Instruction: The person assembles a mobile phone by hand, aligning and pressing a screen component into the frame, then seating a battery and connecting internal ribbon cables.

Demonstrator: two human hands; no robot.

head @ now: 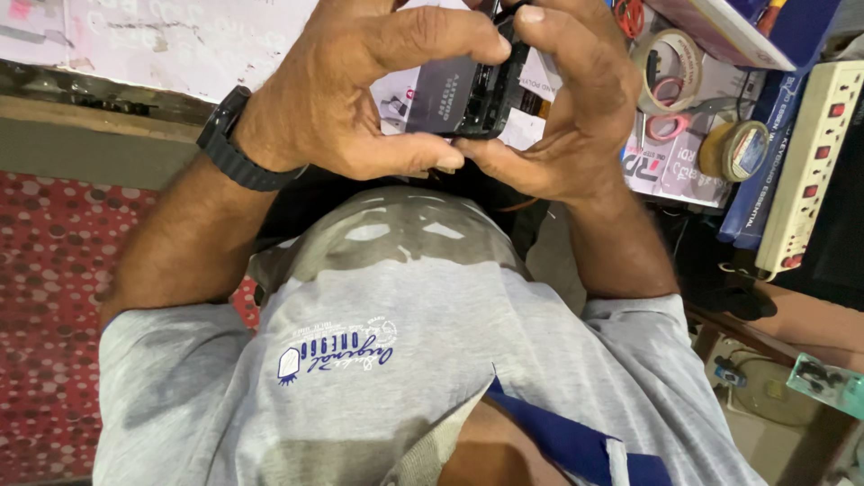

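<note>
Both hands are raised in front of my grey shirt and hold a small black box-shaped device (470, 90) between them. My left hand (351, 90), with a black watch (236, 144) on its wrist, grips the device's left side with the thumb under it and a finger over the top. My right hand (580, 117) closes on the right side, its fingertips meeting the left thumb below the device. Part of the device is hidden behind the fingers.
Behind the hands lies a cluttered surface with printed cartons (670, 166), a tape roll (668, 67) and a second, yellowish roll (735, 150). A white power strip (807, 162) runs along the right. A red dotted covering (45, 297) is on the left, a small green circuit board (823, 382) at lower right.
</note>
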